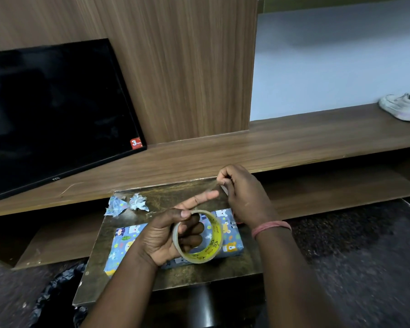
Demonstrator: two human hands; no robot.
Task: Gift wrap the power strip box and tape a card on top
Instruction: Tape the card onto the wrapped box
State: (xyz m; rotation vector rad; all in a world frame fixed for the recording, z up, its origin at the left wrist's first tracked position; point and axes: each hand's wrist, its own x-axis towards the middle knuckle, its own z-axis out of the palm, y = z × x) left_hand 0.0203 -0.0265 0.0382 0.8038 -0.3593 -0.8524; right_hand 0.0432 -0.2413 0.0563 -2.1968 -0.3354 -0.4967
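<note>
A box wrapped in blue cartoon-animal paper [232, 240] lies flat on a small dark table [166, 278]. Above it my left hand [173, 230] grips a roll of clear tape [199, 235], fingers through its core and index finger stretched out. My right hand [242, 195] is up and to the right, its fingers pinching the pulled-out end of the tape, which stretches between the two hands. No card is visible.
Two crumpled scraps of wrapping paper [128, 204] lie at the table's far left corner. A black TV [52, 114] leans on the wooden shelf [294, 140] behind. A white shoe [402, 107] sits far right on that shelf. Black plastic [57, 287] lies on the floor, lower left.
</note>
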